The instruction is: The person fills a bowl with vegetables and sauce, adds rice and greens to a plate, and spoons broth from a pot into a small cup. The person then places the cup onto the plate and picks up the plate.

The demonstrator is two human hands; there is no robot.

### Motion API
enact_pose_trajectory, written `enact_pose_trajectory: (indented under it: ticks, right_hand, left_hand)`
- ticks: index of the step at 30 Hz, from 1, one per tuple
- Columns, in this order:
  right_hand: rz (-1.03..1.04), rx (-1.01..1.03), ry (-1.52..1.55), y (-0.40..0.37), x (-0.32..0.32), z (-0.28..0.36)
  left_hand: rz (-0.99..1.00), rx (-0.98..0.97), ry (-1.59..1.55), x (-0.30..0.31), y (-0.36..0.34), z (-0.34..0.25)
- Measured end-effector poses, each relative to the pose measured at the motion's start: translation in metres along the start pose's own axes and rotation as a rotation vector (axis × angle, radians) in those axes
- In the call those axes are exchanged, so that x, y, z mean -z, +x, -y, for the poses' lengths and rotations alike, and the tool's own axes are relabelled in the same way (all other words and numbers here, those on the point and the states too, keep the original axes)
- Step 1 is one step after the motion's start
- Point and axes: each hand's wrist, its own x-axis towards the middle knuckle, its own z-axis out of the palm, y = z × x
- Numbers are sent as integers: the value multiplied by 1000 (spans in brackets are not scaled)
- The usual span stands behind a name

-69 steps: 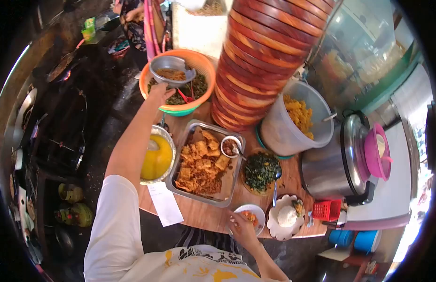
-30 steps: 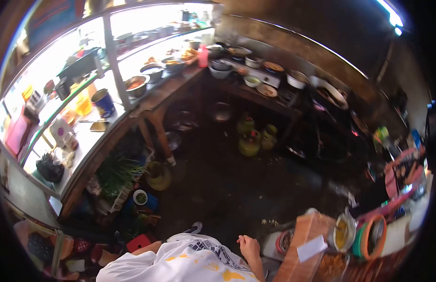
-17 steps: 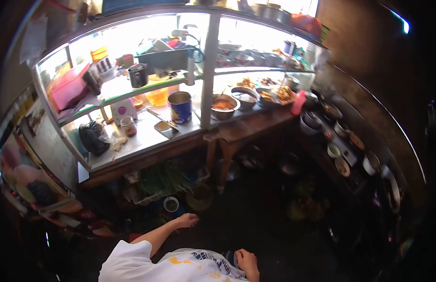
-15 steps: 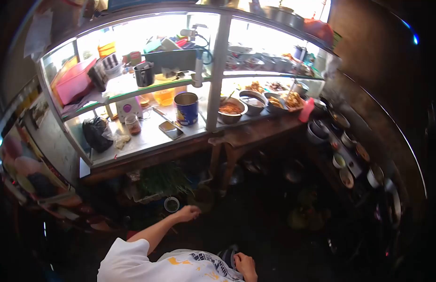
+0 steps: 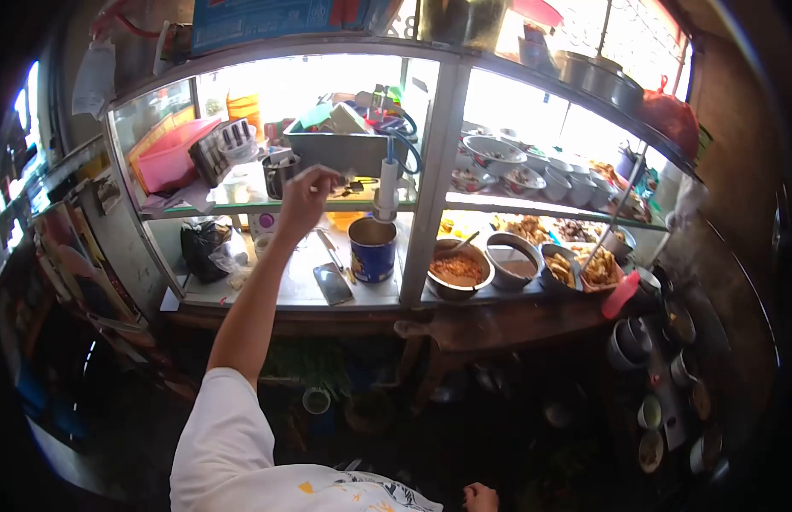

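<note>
My left hand is raised in front of the glass cabinet's middle shelf, fingers drawn together at shelf height. Whether something small is in its fingertips I cannot make out. Beside it on that shelf are a dark metal mug and some dark utensils. Below the hand stand a blue tin with an open top and a phone lying flat. My right hand hangs low at the bottom edge, partly cut off, its visible fingers curled with nothing seen in them.
To the right are a bowl of reddish food, a pot of dark liquid and a pink handle-like object. Stacked bowls fill the upper right shelf. A cabinet post divides the two sides. Pans and cups line the right wall.
My left hand has risen from low below the counter to the shelf. My right hand has dropped toward the bottom edge. The view has moved closer to the cabinet.
</note>
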Motion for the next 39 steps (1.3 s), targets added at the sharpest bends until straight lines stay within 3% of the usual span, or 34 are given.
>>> enact_pose_trajectory:
  ticks: [2,3,4,6,7,10,12,14,16,19,20,21,22,24,26,32,36,39]
  right_hand:
    - [112,-55,-69,49,32,5]
    - [11,105,-161,69,24,-18]
    - [25,110,-139,89,27,-25]
    - [38,115,-92,129,33,-27]
    - [63,90,-114,135,55,9]
    - [-20,111,-47,152,35,17]
    - [79,-3,40,155,18,19]
    - [41,17,113,143,4,37]
    - [12,-5,130,132,-26,31]
    - [347,-358,156,130,-26,52]
    - [331,-368,164,127,-29,53]
    - [312,-376,173,127,-35,51]
    - [288,-384,183,127,-41,50]
    - [236,-322,152,130,-46,49]
    - [188,-267,131,137,-47,50]
    - [114,-213,140,159,-42,63]
    - [97,-189,148,156,-56,59]
    - [88,-245,164,143,-68,47]
  left_hand:
    - [-18,53,149,7,36,-6]
    - [-19,69,211,9,53,-2]
    - [-19,84,270,11,70,4]
    - [-8,14,398,12,109,52]
    - [2,-24,458,12,125,74]
    - [118,119,725,-1,161,106]
    - [251,205,874,-12,193,171]
    - [455,271,835,-17,205,165]
    - [506,234,696,-23,208,175]
    - [520,138,680,-25,216,200]
    - [504,65,694,-20,216,199]
    - [413,-138,708,-15,218,208]
    - [409,-104,740,-18,214,179]
    - [278,-204,541,-9,222,182]
    - [230,-242,557,-2,225,169]
    - [-541,-571,928,23,224,166]
    - [-556,-612,563,34,159,103]
    - [-436,-482,249,-20,80,70]
